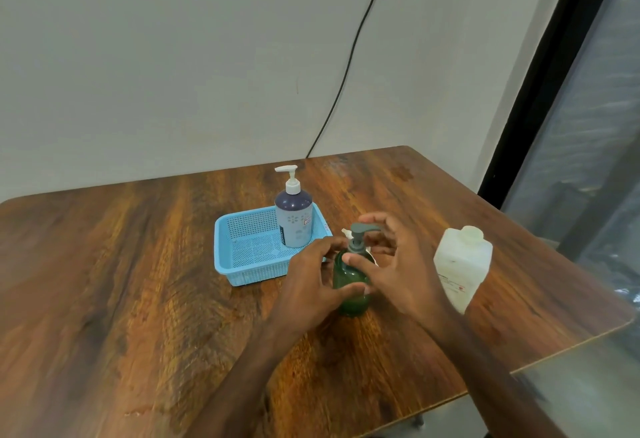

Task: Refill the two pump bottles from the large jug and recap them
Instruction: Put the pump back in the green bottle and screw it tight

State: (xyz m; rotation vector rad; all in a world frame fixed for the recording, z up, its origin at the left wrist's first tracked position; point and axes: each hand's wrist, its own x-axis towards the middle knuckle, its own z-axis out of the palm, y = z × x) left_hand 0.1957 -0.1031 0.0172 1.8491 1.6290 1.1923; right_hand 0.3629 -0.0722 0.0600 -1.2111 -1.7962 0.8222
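Wood-grain tabletop (pixel 138 281) fills the lower view, set against a plain grey wall with a black cable (pixel 349 56) hanging down it; a dark window frame stands at the right. Near the middle stands the green pump bottle (pixel 349 295), upright, its grey pump head (pixel 360 236) seated on the neck. The left hand (pixel 311 285) wraps the bottle's body, fingers closed around it; the right hand (pixel 398 264) has its fingers loosely curled about the pump and collar, thumb on the bottle's shoulder, though blur leaves it unclear how firmly they grip. Something small and white shows just behind the pump; I cannot tell what it is.

Behind and to the left, the blue plastic basket (pixel 242 264) holds the purple pump bottle (pixel 293 219), upright in its far right corner, white pump on. The white jug (pixel 462 264) stands to the right, near the right forearm, with its mouth apparently uncapped.

Risks, as I judge them: a collar threaded crooked would leak; a hard twist with a slack left hand could tip the bottle; the right forearm, swinging out, could knock the open jug over.

Count: two pump bottles; one jug; one basket; two hands.
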